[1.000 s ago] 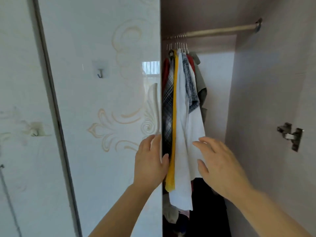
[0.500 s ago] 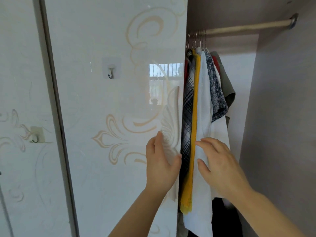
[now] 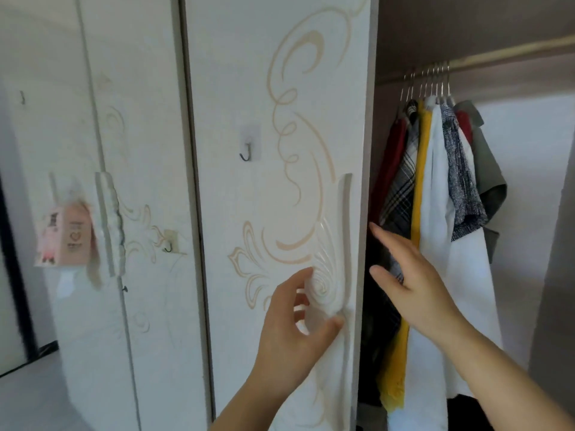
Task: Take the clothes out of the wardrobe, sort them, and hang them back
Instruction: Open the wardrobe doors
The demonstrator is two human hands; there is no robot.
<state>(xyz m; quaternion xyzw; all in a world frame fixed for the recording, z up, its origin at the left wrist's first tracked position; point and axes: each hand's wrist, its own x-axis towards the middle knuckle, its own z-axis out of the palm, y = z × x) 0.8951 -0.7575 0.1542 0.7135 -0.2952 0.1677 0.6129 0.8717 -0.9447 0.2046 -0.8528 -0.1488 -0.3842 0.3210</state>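
Observation:
Several garments hang bunched on wire hangers from the wardrobe rail (image 3: 504, 51): a red one (image 3: 390, 157), a plaid shirt (image 3: 401, 194), a yellow cloth (image 3: 418, 188), a white garment (image 3: 466, 290), a speckled grey top (image 3: 460, 181) and an olive one (image 3: 488, 175). My left hand (image 3: 298, 331) curls its fingers around the moulded handle (image 3: 329, 284) of the white wardrobe door (image 3: 273, 119). My right hand (image 3: 410, 281) is spread flat with fingers apart, in front of the plaid and yellow clothes, holding nothing.
A second white door (image 3: 140, 150) stands to the left with its own handle (image 3: 107, 219) and a pink hanging tag (image 3: 65, 237). Small stick-on hooks sit on both doors, one hook (image 3: 247, 150) on the nearer door. Dark clothes lie piled at the wardrobe's bottom (image 3: 373, 353).
My view has swung left, showing more of the doors. My left hand has taken hold of the door handle. My right hand has lifted off the white garment and spread flat.

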